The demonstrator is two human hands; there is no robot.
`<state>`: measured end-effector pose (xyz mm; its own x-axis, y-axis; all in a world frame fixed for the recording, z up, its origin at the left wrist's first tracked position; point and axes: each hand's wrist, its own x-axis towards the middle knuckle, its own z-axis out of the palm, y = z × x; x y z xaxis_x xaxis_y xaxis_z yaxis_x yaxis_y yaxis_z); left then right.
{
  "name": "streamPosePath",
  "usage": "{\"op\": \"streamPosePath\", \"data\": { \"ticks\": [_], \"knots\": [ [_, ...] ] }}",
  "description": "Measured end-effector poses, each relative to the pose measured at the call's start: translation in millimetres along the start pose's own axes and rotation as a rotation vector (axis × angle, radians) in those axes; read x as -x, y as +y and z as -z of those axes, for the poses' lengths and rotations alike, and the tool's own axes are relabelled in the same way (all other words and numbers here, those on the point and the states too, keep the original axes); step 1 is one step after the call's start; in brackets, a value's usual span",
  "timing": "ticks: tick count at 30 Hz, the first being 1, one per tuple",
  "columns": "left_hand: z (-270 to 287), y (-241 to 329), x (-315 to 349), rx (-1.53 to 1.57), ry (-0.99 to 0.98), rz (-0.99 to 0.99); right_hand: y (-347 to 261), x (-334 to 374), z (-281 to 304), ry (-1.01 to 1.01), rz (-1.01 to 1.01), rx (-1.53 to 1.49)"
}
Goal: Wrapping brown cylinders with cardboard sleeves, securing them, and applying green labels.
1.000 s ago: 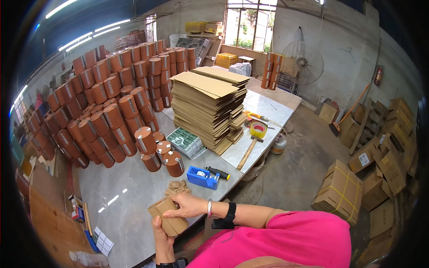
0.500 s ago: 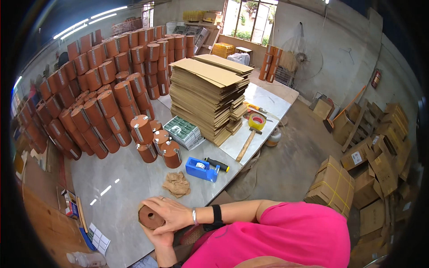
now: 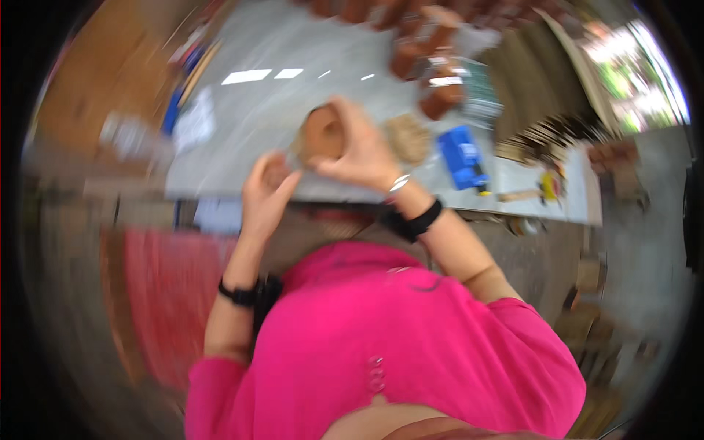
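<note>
Above the glossy grey table (image 3: 246, 117), one round tan-rimmed brown cylinder (image 3: 321, 133), apparently unfinished, sits grasped in the right hand (image 3: 361, 152), left hand (image 3: 265, 192) free, reddish-brown cylinders (image 3: 440, 101) already set down beyond.

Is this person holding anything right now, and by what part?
The right hand grips a round brown piece by its right side, thumb near, fingers far. The left hand looks open and empty.

Wad (image 3: 408, 140) on table (image 3: 249, 110), right of cylinder (image 3: 317, 133), tape dispenser (image 3: 460, 155) farther right, then hammer (image 3: 518, 196), cardboard stack (image 3: 539, 84) behind hammer
</note>
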<state>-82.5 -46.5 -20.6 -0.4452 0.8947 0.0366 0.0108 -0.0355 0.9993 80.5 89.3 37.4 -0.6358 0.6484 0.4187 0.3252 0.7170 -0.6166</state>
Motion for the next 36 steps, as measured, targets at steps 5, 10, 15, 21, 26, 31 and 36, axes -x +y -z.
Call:
{"op": "streamPosePath", "data": {
  "ticks": [5, 10, 15, 21, 26, 31, 36],
  "knots": [
    [47, 26, 14, -0.610, 0.183, -0.342, -38, -15, -46, -0.200, 0.168, -0.200],
    [87, 3, 47, -0.621, 0.256, -0.347, -72, -21, -90, -0.444, 0.295, -0.231],
    [136, -2, 105, -0.232, 0.529, -0.037, -107, -24, -129, -0.554, 0.273, -0.421],
    [216, -71, 171, 0.073, 1.124, 0.062, -74, -28, -161, -0.305, 0.311, -0.204],
    [262, -112, 206, -0.066, 1.369, 0.244, -59, -19, -175, -0.307, 0.279, -0.145],
    [291, -135, 191, 0.484, 1.394, 0.251, -60, -12, -174, -0.235, 0.269, -0.125],
    [322, -153, 156, 1.001, 1.181, 0.215, -63, -8, -177, -0.272, 0.231, -0.097]
  ]
}}
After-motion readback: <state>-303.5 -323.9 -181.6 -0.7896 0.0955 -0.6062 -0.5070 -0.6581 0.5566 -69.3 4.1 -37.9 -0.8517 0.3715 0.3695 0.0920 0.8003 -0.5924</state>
